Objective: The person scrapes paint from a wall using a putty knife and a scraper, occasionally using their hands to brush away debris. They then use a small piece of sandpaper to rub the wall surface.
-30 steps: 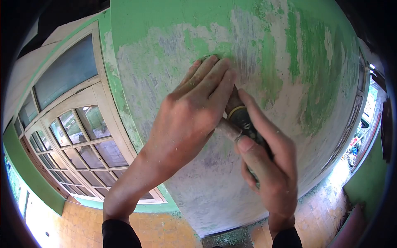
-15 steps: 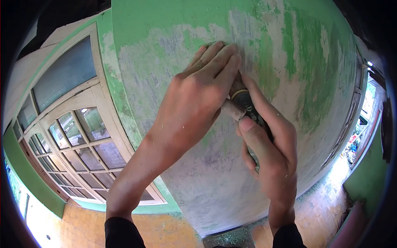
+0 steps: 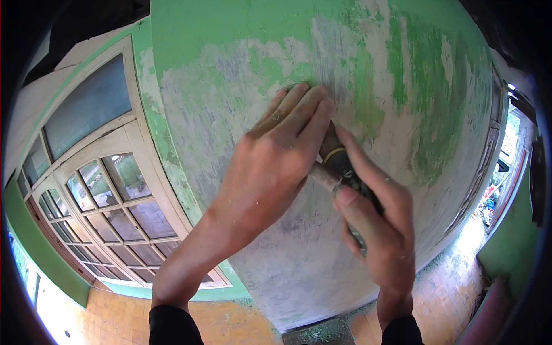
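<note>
My right hand [image 3: 376,224] grips the dark handle of a scraper [image 3: 339,167] with a yellow band, thumb laid along it. My left hand [image 3: 273,167] lies flat over the scraper's blade, fingers pressing it against the wall [image 3: 276,52]. The blade itself is hidden under my left fingers. The wall shows patchy green paint, with large areas scraped down to grey-white plaster.
A wooden-framed door with many glass panes [image 3: 109,213] stands to the left of the wall. Orange floor tiles [image 3: 115,313] lie below, with green paint flakes along the wall's foot [image 3: 316,333]. Another doorway opens at the far right [image 3: 506,172].
Both hands with the scraper slid up the wall, then came back down a little to about where they began.
</note>
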The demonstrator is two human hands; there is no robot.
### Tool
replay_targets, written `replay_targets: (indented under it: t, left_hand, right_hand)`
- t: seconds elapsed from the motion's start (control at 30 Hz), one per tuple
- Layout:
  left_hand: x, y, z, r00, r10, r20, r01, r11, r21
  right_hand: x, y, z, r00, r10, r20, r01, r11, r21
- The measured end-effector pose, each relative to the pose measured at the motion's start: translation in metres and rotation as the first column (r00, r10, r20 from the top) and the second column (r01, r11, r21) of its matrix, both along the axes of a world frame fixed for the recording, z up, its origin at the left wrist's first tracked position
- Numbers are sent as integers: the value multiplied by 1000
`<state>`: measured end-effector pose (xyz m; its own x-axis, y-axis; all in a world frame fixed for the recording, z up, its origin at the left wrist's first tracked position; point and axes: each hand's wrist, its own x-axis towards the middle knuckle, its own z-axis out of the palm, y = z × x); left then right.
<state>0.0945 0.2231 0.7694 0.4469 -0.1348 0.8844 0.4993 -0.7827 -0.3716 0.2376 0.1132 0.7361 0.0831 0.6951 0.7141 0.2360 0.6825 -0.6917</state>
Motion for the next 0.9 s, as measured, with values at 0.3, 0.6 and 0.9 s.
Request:
replay_targets:
  t: [0.3,0.6,0.9]
  left_hand:
    - [-3,0,2,998,60,24,-61,998,17]
    - [-14,-15,9,990,135,49,-134,991,-18]
    - [-21,-15,14,991,126,35,-125,991,-43]
  right_hand:
    - [2,15,1,999,29,31,-31,998,57]
    - [-1,9,8,989,147,-12,-148,987,-65]
    - [-10,8,7,990,138,-15,-139,988,-63]
